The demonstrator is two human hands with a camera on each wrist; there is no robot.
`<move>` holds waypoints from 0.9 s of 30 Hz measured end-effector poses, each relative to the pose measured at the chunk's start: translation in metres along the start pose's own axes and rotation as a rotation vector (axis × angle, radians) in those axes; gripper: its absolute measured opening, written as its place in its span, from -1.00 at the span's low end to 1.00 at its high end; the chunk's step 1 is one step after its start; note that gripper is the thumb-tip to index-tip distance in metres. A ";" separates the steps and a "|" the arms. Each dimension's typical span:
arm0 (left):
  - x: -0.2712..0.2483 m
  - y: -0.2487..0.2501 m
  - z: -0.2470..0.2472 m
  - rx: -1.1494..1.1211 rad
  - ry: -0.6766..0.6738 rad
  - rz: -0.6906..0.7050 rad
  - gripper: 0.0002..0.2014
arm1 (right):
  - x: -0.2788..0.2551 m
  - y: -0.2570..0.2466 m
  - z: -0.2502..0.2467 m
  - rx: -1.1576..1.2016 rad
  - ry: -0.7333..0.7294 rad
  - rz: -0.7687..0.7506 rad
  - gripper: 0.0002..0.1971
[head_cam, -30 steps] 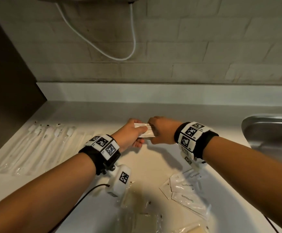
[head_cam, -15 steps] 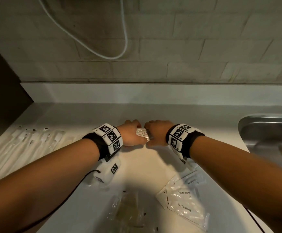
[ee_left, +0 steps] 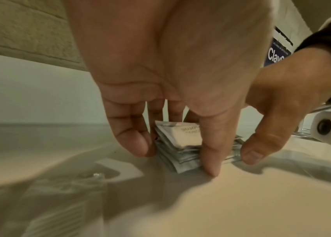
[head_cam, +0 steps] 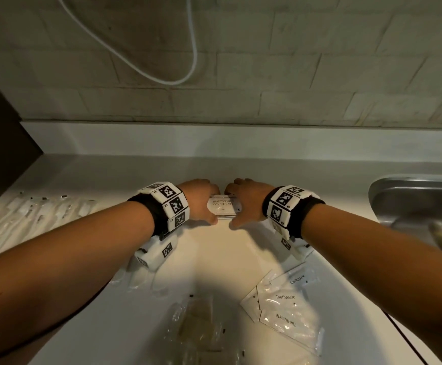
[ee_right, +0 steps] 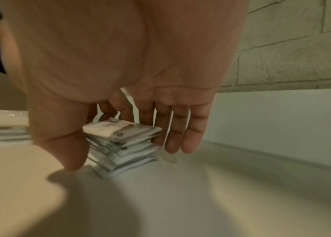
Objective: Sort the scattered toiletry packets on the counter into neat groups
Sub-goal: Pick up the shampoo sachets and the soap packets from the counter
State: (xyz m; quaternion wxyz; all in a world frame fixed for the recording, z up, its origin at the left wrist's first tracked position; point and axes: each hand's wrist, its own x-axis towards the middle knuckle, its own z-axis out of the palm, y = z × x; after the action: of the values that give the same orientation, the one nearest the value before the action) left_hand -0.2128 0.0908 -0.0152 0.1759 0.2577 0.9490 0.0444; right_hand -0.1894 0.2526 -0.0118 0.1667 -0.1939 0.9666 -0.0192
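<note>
A stack of white shampoo-with-conditioner packets rests on the pale counter, its edges slightly uneven. My left hand arches over its left end: the thumb stands against the near edge and the straight fingers press the left side. My right hand brackets the right end, with its thumb down on the counter in front and its straight fingers at the far side. Several toothpaste packets lie in a loose overlapping group near my right forearm.
Wrapped toothbrushes lie in a row at the left. Clear-wrapped tan items sit near the front edge. A steel sink opens at the right. The backsplash rises just behind the stack, and a white cable hangs on the brick wall.
The stack was held between both hands above the counter; it now sits on the surface, and both hands have dropped and spread along its edges.
</note>
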 end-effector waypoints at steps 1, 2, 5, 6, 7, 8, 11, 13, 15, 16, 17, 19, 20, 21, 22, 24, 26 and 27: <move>0.001 0.000 0.000 0.003 0.001 0.002 -0.43 | -0.001 0.001 -0.001 -0.002 0.001 -0.003 -0.22; 0.002 0.000 0.001 0.003 0.005 0.002 -0.39 | -0.001 0.002 -0.001 -0.001 -0.002 -0.006 -0.22; 0.003 -0.001 0.002 0.004 0.020 0.007 -0.29 | -0.002 0.005 0.000 0.008 -0.019 0.006 -0.25; 0.003 -0.001 0.002 0.007 0.022 0.007 -0.31 | -0.002 0.006 0.001 0.020 -0.019 0.014 -0.27; 0.003 -0.001 0.002 0.012 0.023 0.007 -0.34 | -0.002 0.006 0.002 0.029 -0.020 0.021 -0.30; 0.004 -0.001 0.001 0.019 0.023 0.005 -0.38 | -0.001 0.006 0.002 0.033 -0.021 0.025 -0.33; 0.005 -0.001 -0.001 0.024 0.025 0.000 -0.45 | 0.001 0.007 0.002 0.039 -0.028 0.034 -0.38; 0.007 -0.002 0.000 0.020 0.024 -0.003 -0.47 | 0.003 0.007 0.002 0.046 -0.033 0.038 -0.40; 0.008 -0.002 0.000 0.021 0.028 -0.003 -0.48 | 0.005 0.008 0.002 0.049 -0.036 0.036 -0.41; 0.008 -0.002 0.000 0.020 0.033 -0.004 -0.49 | 0.006 0.008 0.002 0.049 -0.037 0.035 -0.42; 0.008 -0.002 0.001 0.019 0.039 -0.005 -0.49 | 0.007 0.008 0.002 0.049 -0.037 0.036 -0.43; 0.009 -0.002 0.001 0.014 0.049 -0.006 -0.50 | 0.007 0.009 0.002 0.048 -0.035 0.035 -0.43; 0.009 -0.003 0.002 0.011 0.055 -0.007 -0.51 | 0.008 0.010 0.002 0.051 -0.034 0.035 -0.44; 0.009 -0.004 0.002 0.008 0.060 -0.008 -0.52 | 0.008 0.010 0.002 0.055 -0.032 0.034 -0.44; 0.009 -0.004 0.002 0.006 0.063 -0.011 -0.53 | 0.008 0.011 0.002 0.057 -0.028 0.033 -0.44; 0.009 -0.004 0.002 0.005 0.063 -0.013 -0.53 | 0.009 0.011 0.003 0.060 -0.024 0.033 -0.45; 0.009 -0.003 0.003 0.009 0.060 -0.014 -0.53 | 0.009 0.011 0.002 0.055 -0.033 0.035 -0.44; 0.009 -0.003 0.003 0.012 0.058 -0.014 -0.52 | 0.009 0.010 0.002 0.053 -0.035 0.033 -0.43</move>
State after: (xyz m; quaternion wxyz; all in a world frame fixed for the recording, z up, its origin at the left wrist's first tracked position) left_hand -0.2203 0.0930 -0.0212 0.1472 0.2507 0.9557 0.0452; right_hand -0.2001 0.2586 -0.0180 0.1887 -0.1738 0.9658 -0.0388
